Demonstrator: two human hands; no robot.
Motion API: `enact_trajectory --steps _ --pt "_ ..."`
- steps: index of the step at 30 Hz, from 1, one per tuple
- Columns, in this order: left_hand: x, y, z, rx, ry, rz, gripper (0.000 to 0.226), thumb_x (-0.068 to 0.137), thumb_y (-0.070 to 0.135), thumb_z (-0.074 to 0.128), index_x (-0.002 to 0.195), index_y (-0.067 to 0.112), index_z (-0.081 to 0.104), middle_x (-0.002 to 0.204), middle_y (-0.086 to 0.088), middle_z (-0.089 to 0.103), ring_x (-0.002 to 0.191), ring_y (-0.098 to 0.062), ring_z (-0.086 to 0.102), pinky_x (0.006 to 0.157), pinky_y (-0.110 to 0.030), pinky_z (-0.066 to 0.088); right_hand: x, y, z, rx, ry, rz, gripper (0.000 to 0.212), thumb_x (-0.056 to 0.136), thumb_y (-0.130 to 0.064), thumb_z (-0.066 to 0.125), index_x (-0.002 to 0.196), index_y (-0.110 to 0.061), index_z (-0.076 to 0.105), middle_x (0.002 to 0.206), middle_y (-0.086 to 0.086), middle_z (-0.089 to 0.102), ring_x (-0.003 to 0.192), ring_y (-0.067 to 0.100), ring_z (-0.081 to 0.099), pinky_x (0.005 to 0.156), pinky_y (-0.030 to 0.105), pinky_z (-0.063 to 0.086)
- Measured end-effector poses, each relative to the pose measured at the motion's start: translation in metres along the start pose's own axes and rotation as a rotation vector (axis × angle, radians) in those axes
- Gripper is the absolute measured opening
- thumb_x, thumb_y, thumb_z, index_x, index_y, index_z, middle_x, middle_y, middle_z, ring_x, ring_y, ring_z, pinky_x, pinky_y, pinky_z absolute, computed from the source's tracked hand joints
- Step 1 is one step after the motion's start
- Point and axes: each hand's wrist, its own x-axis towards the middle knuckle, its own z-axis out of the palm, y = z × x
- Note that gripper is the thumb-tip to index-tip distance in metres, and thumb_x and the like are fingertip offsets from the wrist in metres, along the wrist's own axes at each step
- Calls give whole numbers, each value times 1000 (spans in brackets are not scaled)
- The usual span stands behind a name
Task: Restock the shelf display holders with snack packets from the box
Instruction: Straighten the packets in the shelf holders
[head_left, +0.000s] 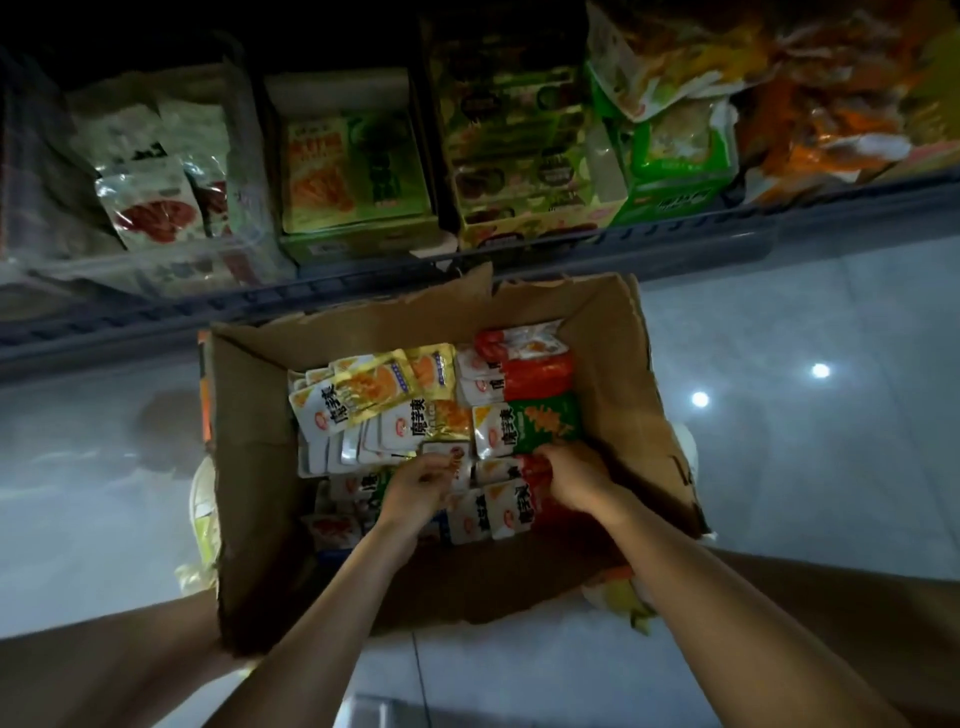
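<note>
The packets (395, 395) lie in loose heaps inside an open box (249, 441), most of them white with an orange or yellow picture. A red bundle (537, 376) and a green one (550, 421) lie along the right side.

Both hands are down in the box near its middle. The left hand (415, 486) has its fingers (441, 467) curled, and they pinch a small packet (456, 453) by its near edge. The right hand (574, 478) sits just beside it, with its fingers bent over the edge of a red packet (532, 470) and gripping it. How many packets it has hold of cannot be told.

The box stands on a pale tiled floor (805, 467), with its torn flaps up and its far wall close under the shelf (623, 244). On the shelf a row of holders stands side by side in dim light:
- a clear holder (218, 249) at the left, holding white packets with red pictures
- a green carton (358, 234) next to it
- a darker printed carton (519, 228) in the middle
- a bright green carton (670, 197)
- orange bags (821, 124) piled at the far right
</note>
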Motion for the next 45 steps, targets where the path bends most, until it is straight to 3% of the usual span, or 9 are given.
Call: enact_trajectory --steps 5,9,14,21,25,27,34,39,45 --pt "-3 -5 -14 -65 7 -40 16 94 10 56 86 24 62 99 0 64 92 -18 63 75 -30 52 2 8 5 -335 -34 -13 36 92 -32 53 128 -24 54 140 2 45 134 25 32 115 47 12" --pt "-3 -2 -25 -102 46 -55 13 94 6 55 99 13 65 102 -9 66 93 -25 64 82 -38 53 -3 8 5 -244 26 -52 31 93 -27 52 121 -21 61 130 4 56 125 24 46 108 36 28" --pt "-9 4 -34 -117 94 -25 17 95 3 51 96 16 62 107 -5 63 96 -18 61 69 -23 50 -17 0 -1 -137 -33 -98 27 90 -25 59 114 -17 65 119 8 62 113 27 55 99 37 43" --pt "-31 28 -47 -39 236 114 14 94 12 52 103 16 63 104 -1 61 103 -21 58 92 -40 49 -49 -21 -50 372 133 -118 24 89 -20 64 66 -23 59 73 -8 63 68 8 61 62 21 44" --pt "-54 51 -54 -150 208 152 9 95 22 54 93 23 63 106 -7 65 97 -23 62 91 -44 51 -85 -46 -83 880 176 -105 6 83 -13 71 87 -11 67 81 3 71 69 14 68 65 25 55" --pt "-72 66 -55 -274 136 150 23 93 32 58 109 16 61 109 -8 65 97 -21 63 81 -38 56 -102 -61 -95 1018 186 -110 12 83 -13 71 94 -9 68 80 2 72 68 13 70 61 23 55" --pt "-152 124 -52 -531 -171 310 55 81 60 51 108 13 63 98 -6 71 90 -24 66 76 -39 55 -171 -114 -124 1383 229 -243 5 85 -7 67 88 -6 69 75 5 74 66 16 70 61 27 56" --pt "-196 162 -62 -701 -106 452 31 96 30 52 118 10 61 105 -6 71 88 -21 68 72 -36 56 -213 -148 -141 1307 420 -380 22 85 -9 68 107 -12 68 96 5 74 89 21 70 82 39 56" --pt "-239 192 -90 -637 -17 638 14 90 11 61 104 11 63 86 -2 71 66 -11 68 53 -23 54 -254 -180 -168 1261 582 -520 18 85 -11 69 100 -19 65 98 2 72 88 16 70 76 32 57"
